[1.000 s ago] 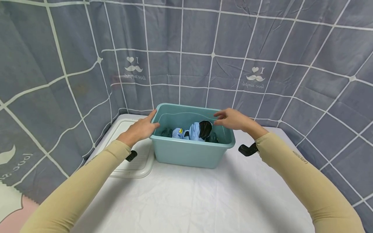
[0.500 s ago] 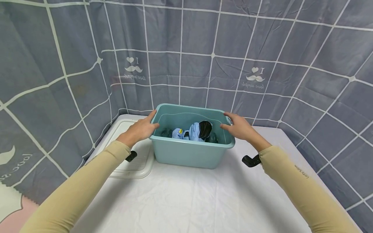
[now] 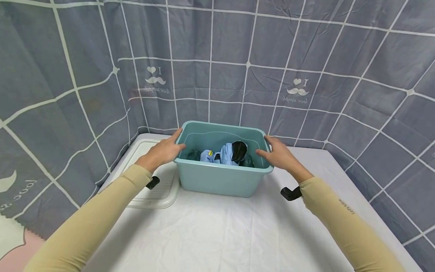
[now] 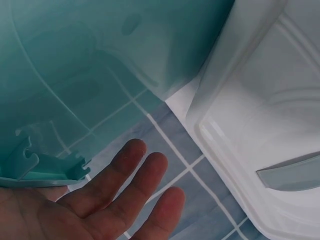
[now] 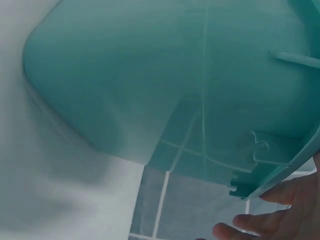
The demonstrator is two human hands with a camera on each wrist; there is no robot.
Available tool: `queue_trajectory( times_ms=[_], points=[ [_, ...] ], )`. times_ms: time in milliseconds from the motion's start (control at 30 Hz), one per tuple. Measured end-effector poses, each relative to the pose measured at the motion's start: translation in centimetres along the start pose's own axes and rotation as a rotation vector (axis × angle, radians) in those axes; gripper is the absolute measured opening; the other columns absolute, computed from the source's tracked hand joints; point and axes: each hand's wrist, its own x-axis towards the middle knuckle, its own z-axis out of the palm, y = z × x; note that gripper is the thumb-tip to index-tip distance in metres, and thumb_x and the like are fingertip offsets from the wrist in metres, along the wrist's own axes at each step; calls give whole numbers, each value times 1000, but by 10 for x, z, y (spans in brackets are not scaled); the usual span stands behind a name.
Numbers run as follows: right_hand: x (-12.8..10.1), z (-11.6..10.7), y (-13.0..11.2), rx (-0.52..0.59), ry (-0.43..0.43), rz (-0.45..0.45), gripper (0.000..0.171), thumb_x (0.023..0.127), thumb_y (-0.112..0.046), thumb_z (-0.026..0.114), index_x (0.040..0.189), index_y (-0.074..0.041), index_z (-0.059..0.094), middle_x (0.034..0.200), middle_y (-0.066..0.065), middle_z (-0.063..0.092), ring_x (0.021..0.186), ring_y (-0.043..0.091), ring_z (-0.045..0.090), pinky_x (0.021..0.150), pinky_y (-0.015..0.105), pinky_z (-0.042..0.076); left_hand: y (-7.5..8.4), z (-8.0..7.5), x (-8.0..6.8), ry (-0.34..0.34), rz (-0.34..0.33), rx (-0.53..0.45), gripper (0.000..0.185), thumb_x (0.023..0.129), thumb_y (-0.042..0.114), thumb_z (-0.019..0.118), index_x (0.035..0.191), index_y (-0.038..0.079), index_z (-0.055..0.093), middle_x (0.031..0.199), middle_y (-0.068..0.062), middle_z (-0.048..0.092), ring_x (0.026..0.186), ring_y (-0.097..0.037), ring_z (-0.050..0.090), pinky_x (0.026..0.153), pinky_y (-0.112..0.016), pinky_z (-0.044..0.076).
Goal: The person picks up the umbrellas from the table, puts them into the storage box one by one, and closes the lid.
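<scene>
1. Nearest the camera, two arms in beige sleeves reach forward over a white cloth-covered table (image 3: 217, 234).
2. The left hand (image 3: 163, 151) rests at the left rim of a teal plastic bin (image 3: 217, 177), thumb over the edge, fingers straight and slightly apart under the lip in the left wrist view (image 4: 125, 170).
3. The right hand (image 3: 279, 155) lies at the bin's right rim, thumb pointing inward, fingers loosely spread beneath the lip; whether they press the wall I cannot tell.
4. The bin stands upright mid-table, rectangular with rounded corners and a flared rim, its walls faintly translucent.
5. Inside lie crumpled clothes (image 3: 224, 154), light blue and black, with a small yellow spot.
6. A second ago the right hand hovered over the bin's opening; it has since moved out and down to the right rim. The left hand has stayed put.
7. A clear lid (image 3: 153, 189) lies flat just left of the bin.
8. Behind, a grey curtain (image 3: 238, 68) with white grid lines closes off the table.
</scene>
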Motion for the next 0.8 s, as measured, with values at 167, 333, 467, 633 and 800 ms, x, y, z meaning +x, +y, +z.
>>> queue_trajectory(
  times_ms=[167, 333, 467, 633, 800],
  points=[
    [2, 5, 1, 11, -3, 28, 82, 98, -38, 60, 160, -1, 22, 161, 28, 28, 147, 46, 30, 115, 63, 29, -2, -1, -1, -5, -4, -13, 76, 100, 49, 36, 161, 39, -9, 164, -22, 25, 144, -47, 35, 108, -69, 33],
    [1, 9, 1, 97, 9, 74, 85, 96, -40, 61, 162, -8, 18, 161, 27, 28, 143, 46, 36, 111, 64, 35, -3, -4, -1, 3, 4, 9, 76, 100, 50, 36, 161, 37, -8, 165, -20, 25, 145, -46, 34, 110, -68, 32],
    [-1, 12, 6, 157, 19, 113, 86, 96, -41, 61, 164, -14, 15, 163, 24, 27, 144, 45, 37, 110, 62, 38, 0, -6, 1, 53, 50, 73, 79, 101, 51, 40, 164, 29, -3, 158, -22, 38, 139, -45, 44, 106, -65, 38],
    [-1, 15, 12, 212, 30, 137, 86, 95, -41, 62, 164, -20, 15, 164, 20, 29, 146, 43, 36, 109, 61, 40, -1, -9, 4, 176, 100, 52, 79, 101, 58, 39, 164, 20, 11, 149, -22, 50, 132, -41, 53, 104, -62, 42],
    [0, 16, 9, 274, 18, 138, 86, 95, -39, 63, 164, -21, 14, 164, 19, 29, 145, 42, 36, 108, 60, 41, -15, -13, -1, 245, 79, -35, 77, 102, 63, 33, 160, 12, 29, 152, -21, 47, 136, -40, 48, 107, -61, 40]
  ],
)
